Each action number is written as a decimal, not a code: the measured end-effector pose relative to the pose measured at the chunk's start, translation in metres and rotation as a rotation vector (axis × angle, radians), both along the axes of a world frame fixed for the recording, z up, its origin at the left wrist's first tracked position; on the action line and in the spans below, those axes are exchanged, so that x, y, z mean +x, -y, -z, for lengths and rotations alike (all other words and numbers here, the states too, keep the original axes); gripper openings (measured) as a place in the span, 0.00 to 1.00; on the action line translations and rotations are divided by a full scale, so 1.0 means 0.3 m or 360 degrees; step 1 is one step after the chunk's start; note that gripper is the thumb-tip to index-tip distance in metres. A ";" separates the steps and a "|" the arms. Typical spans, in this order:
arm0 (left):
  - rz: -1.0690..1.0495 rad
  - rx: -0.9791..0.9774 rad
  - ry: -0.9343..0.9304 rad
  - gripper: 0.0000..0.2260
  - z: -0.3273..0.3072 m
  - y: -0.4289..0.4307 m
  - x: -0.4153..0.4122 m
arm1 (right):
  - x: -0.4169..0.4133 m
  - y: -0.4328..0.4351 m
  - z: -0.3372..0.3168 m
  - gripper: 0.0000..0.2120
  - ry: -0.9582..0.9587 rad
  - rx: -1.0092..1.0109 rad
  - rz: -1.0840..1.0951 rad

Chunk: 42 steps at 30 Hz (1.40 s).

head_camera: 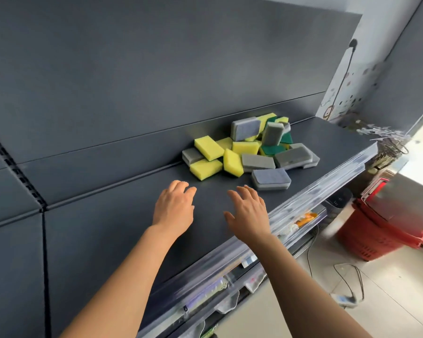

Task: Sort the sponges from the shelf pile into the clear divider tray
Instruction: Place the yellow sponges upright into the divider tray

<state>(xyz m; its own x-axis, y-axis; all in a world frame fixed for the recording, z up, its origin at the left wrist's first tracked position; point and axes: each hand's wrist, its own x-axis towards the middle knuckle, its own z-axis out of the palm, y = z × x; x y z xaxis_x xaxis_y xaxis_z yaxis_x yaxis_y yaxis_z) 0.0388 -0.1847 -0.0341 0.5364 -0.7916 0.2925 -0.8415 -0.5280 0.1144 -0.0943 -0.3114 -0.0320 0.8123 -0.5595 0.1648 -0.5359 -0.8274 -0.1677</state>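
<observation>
Grey shelf [122,223] lies under both hands. Left hand [175,207] and right hand [250,214] reach forward side by side, palms down, fingers spread and loosely bent, holding nothing; whether the fingertips touch the shelf cannot be told. Just beyond the left hand lies a yellow sponge [205,169]; just beyond the right, a grey sponge [270,178], near the fingers but apart from them. Both sit at the near edge of the pile [248,148] of yellow, grey and green-backed sponges, heaped from the shelf's back edge forward, toward its right end. A clear rail [310,191] runs along the front edge, blurred. Lower shelves beneath hold small goods too blurred to name. Red baskets [386,230] stand stacked on the floor below the shelf's right end.
</observation>
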 end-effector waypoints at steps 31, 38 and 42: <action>-0.0925 -0.0015 -0.1298 0.26 0.020 0.261 0.104 | 0.352 0.380 -0.089 0.22 -0.0798 0.0024 -0.0998; -0.1211 -0.0469 -0.1359 0.18 0.020 0.170 -0.030 | 0.321 0.345 -0.058 0.19 -0.0625 -0.0080 -0.1288; -0.1301 -0.0981 -0.1493 0.13 0.035 0.091 -0.103 | 0.298 0.329 -0.066 0.20 -0.0478 0.0235 -0.1307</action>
